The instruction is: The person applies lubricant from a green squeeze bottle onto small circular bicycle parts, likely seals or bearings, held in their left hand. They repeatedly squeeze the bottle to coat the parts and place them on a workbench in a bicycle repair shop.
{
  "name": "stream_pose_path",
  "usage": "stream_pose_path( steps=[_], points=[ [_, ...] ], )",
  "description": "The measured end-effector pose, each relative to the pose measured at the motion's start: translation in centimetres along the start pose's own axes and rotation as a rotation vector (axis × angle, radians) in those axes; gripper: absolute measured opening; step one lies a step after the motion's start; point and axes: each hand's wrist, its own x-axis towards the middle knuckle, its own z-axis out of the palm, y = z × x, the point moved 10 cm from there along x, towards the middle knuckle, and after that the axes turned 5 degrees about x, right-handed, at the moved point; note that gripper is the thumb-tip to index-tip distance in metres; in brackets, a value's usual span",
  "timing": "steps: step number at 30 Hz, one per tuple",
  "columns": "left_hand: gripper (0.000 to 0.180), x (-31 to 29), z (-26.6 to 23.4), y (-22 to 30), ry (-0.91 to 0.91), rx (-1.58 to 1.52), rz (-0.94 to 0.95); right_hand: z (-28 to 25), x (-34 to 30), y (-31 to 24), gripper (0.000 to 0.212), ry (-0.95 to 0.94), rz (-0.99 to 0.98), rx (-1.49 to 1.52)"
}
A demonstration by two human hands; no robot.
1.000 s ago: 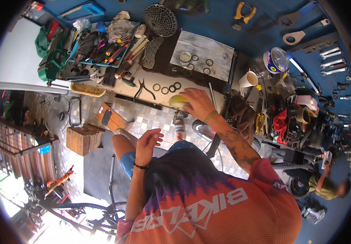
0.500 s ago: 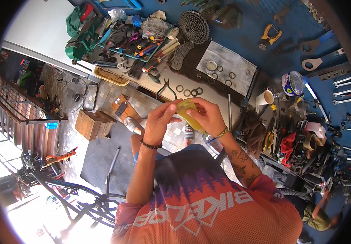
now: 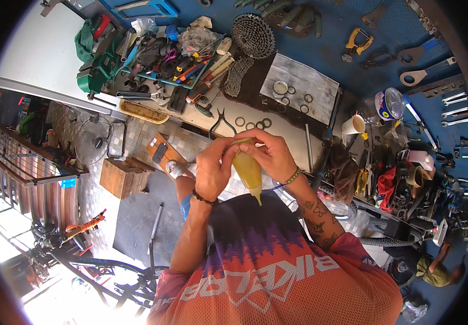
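Between my hands, in front of my chest, is a translucent yellow squeeze bottle (image 3: 246,169). Its narrow tip points down toward my shirt. My left hand (image 3: 213,167) is closed at the bottle's upper left end, thumb pressed to it. From the other side, my right hand (image 3: 271,157) grips the same end, with its thumb across the front. The fingers behind the bottle are partly hidden. Just beyond my hands, several dark rings (image 3: 259,124) lie on the workbench (image 3: 291,129), beside a pair of green-handled pliers (image 3: 222,123).
A stained paper sheet (image 3: 304,73) holds more rings. Near it are a chain (image 3: 238,76), a cassette (image 3: 253,36) and a cluttered tool tray (image 3: 177,57). On the right stand a paper cup (image 3: 354,124) and a plastic tub (image 3: 389,104). A bike frame (image 3: 101,268) is at lower left; another person (image 3: 434,268) at lower right.
The bottle has swung from slanting to nearly upright, its tip now showing below my hands. My hands have drawn closer together around its upper end. The whole view has shifted slightly.
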Motion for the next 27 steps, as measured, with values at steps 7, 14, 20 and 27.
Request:
stream_pose_path(
  steps=[7,14,20,27],
  points=[
    [0.04,-1.1,2.4,-3.0,-0.172,-0.745,-0.376,-0.6,1.0,-3.2,0.02,0.144,-0.143,-0.124],
    [0.044,-2.9,4.9,-4.1,-0.462,-0.917,-0.479,0.4,1.5,-3.2,0.018,0.134,-0.323,-0.278],
    [0.047,-3.0,5.4,-4.0,-0.323,-1.118,-0.579,1.5,0.9,-3.5,0.022,0.113,-0.367,-0.389],
    [0.045,-4.1,5.1,-6.4,-0.15,-0.946,-0.632,1.9,-0.3,-2.0,0.02,0.066,-0.321,-0.371]
  ],
)
